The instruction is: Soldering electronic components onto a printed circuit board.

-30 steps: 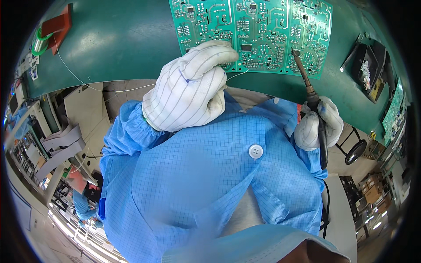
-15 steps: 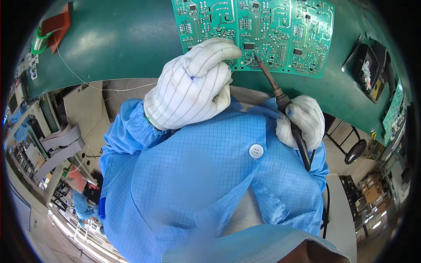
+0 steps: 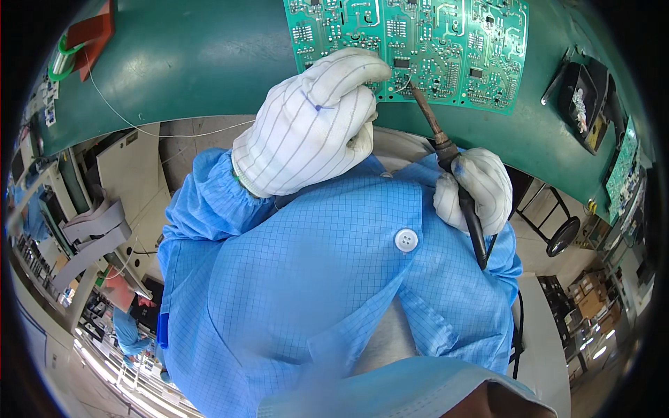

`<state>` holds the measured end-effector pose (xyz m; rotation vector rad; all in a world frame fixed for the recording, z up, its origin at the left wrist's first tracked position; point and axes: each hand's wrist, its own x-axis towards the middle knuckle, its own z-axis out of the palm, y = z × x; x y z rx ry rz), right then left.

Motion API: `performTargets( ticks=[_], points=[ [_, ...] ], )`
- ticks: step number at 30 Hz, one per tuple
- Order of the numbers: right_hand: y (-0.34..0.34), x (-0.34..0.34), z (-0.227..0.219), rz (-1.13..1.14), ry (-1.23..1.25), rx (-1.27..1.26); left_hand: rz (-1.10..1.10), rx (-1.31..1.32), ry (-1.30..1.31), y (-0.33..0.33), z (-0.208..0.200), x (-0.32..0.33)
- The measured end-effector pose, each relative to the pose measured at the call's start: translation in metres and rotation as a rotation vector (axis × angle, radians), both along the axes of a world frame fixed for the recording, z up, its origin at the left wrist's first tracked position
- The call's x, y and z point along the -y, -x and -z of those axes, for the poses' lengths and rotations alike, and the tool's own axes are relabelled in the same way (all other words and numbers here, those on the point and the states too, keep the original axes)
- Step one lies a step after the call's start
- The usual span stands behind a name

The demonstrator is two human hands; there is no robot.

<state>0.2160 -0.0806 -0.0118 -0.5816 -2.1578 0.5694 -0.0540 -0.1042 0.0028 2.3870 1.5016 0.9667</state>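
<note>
A green circuit board panel (image 3: 432, 52) with small chips and solder joints lies on the bench at the far side. Gloved in striped white, my left hand (image 3: 310, 125) is closed on thin solder wire (image 3: 403, 88), whose free end reaches over the panel's near edge. My right hand (image 3: 481, 191), also gloved, grips a soldering iron (image 3: 468, 205) by its dark handle. The iron's tip points at the panel beside the wire end. Whether tip, wire and joint touch is too small to tell. My left fingertips are partly hidden behind the hand.
A green spool (image 3: 63, 63) on a red holder (image 3: 100, 38) stands at far left, its wire trailing to my left hand. At right sits a black iron stand (image 3: 585, 101) with pale scraps. Another circuit board (image 3: 619, 174) lies at the right edge of the green bench (image 3: 188, 56).
The board panel sits slightly farther up in the picture. My left hand has shifted a little up and right; the iron and right hand have moved slightly up and left.
</note>
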Motion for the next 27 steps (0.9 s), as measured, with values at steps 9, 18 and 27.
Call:
performTargets(
  ticks=[9, 18, 27],
  points=[
    [0.0031, 0.0038, -0.0019, -0.014, 0.035, 0.048, 0.002, 0.03, 0.005, 0.0006, 0.0007, 0.0026],
    [0.0045, 0.0066, -0.0052, -0.001, 0.011, 0.088, -0.011, -0.033, -0.036, 0.0015, 0.0055, 0.0035],
    [0.0053, 0.0087, -0.006, 0.014, 0.024, 0.077, -0.026, -0.017, -0.039, 0.0012, 0.0046, 0.0037]
  ],
)
